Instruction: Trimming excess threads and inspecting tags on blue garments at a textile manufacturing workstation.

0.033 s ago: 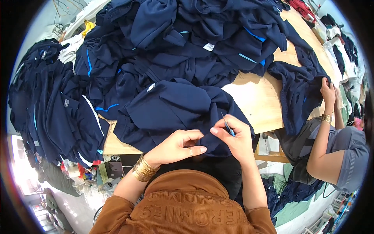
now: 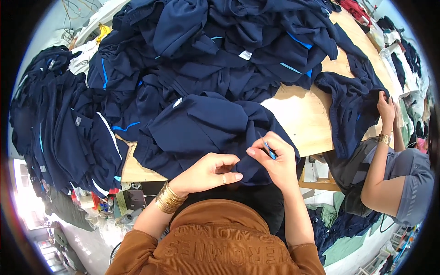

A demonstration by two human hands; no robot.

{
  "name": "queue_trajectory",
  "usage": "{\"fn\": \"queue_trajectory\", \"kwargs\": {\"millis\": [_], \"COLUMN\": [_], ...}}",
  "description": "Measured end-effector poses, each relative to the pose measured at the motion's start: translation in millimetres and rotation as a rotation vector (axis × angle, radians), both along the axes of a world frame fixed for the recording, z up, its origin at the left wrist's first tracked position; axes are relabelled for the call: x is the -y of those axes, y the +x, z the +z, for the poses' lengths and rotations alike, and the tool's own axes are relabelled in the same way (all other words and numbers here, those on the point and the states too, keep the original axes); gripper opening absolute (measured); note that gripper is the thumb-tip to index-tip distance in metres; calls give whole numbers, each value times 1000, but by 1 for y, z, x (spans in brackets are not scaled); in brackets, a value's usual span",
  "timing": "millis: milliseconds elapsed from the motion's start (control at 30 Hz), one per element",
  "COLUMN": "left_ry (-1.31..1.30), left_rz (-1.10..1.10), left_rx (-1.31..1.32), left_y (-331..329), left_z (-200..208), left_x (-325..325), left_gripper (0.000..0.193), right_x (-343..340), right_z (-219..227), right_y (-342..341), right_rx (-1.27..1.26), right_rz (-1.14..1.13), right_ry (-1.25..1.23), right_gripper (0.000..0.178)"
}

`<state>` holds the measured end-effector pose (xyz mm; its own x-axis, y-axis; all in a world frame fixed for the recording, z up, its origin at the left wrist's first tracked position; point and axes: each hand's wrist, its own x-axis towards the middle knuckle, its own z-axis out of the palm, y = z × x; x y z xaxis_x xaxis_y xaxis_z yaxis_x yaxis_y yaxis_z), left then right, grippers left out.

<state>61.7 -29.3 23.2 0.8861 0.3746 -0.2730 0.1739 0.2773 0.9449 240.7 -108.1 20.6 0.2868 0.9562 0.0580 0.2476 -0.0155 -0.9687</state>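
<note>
A crumpled navy blue garment [image 2: 197, 126] lies before me, its near part hanging over the table's front edge. My left hand [image 2: 213, 173] pinches its near fold between thumb and fingers. To the right of that pinch, my right hand [image 2: 278, 160] is closed around small blue-handled thread snips [image 2: 270, 151]. Their thin pointed blade sticks up past my fingers over the dark cloth. Whether the snips' blades are apart cannot be made out, and most of the handle is hidden in my palm.
A big heap of navy garments [image 2: 247, 36] covers the far side of the wooden table [image 2: 305, 121]. More navy clothes with white and light-blue trim [image 2: 59, 128] hang over the left edge. At the right, another person's hand [image 2: 386, 110] holds a navy garment [image 2: 343, 105].
The snips in my right hand have turned slightly, their tip shifting a little left. My left hand and the garment look the same.
</note>
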Motion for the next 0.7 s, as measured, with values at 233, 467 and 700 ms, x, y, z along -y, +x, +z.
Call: {"fn": "queue_trajectory", "kwargs": {"millis": [233,467,700], "left_ry": [-386,-677,-566], "left_rz": [282,361,410], "left_rx": [69,74,155], "left_y": [6,18,23], "left_z": [2,-8,-4], "left_x": [8,17,14], "left_gripper": [23,21,28], "right_x": [17,36,47], "right_z": [-9,-24,-28], "right_y": [-17,-32,-25], "right_rx": [-122,200,195], "right_rz": [-316,-157,-126], "right_ry": [181,307,266], "right_gripper": [10,31,20]}}
